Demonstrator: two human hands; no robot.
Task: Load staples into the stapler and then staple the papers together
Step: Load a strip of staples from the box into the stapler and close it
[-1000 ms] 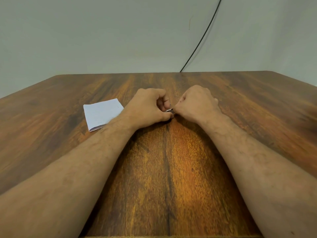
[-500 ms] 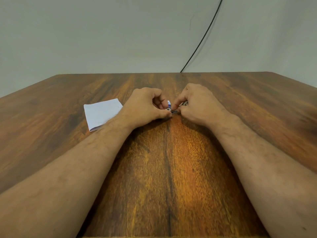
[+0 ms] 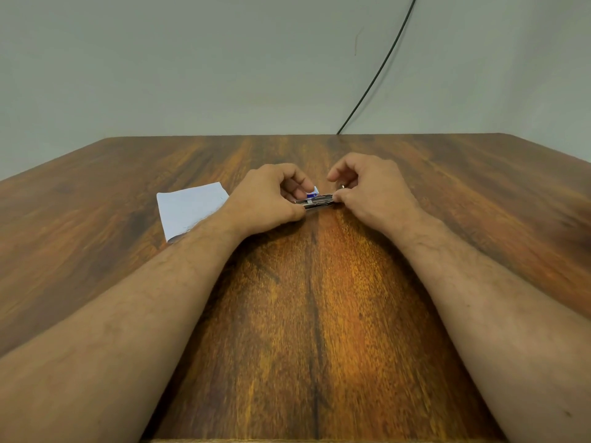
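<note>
A small metal stapler (image 3: 315, 202) lies low over the middle of the wooden table (image 3: 96, 193), stretched between both hands. My left hand (image 3: 267, 199) grips its left end, where a blue and white part (image 3: 312, 192) shows beside my fingers. My right hand (image 3: 372, 193) pinches its right end between thumb and fingers, and a small metal tip (image 3: 342, 186) peeks out at my fingers. A folded white paper (image 3: 188, 209) lies flat to the left, partly under my left forearm. No loose staples can be made out.
A black cable (image 3: 377, 71) runs down the pale wall to the table's far edge. Bare wood lies on both sides of my arms and toward the near edge.
My hands have drawn apart sideways. One second ago they were pressed together over the stapler; now a length of grey metal shows between them and my right fingers have lifted.
</note>
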